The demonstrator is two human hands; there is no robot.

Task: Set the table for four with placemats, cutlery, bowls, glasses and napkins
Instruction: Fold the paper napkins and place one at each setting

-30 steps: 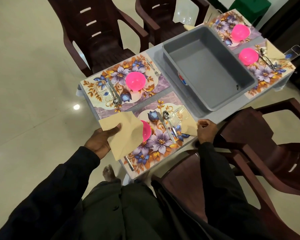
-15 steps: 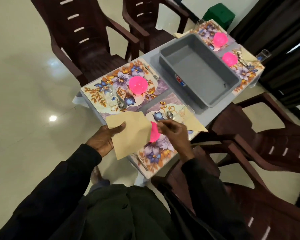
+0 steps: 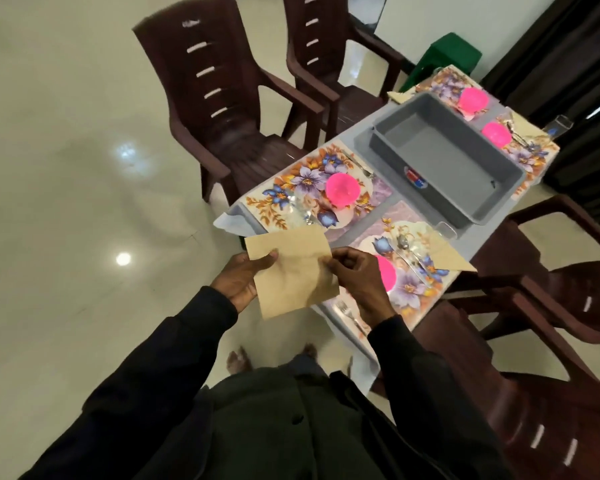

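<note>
Tan paper napkin (image 3: 291, 271), flat, squarish and faintly creased, is held up at the near corner of the table (image 3: 473, 239), the left hand (image 3: 241, 282) gripping its left edge, the right hand (image 3: 354, 278) pinching its right edge.

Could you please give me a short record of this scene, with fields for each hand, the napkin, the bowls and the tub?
left hand: holds the napkin's left edge, thumb on top
right hand: fingers pinch the napkin's right edge
napkin: tan, held off the table
bowls: four, pink, one per placemat
tub: grey, between the placemat pairs
</note>
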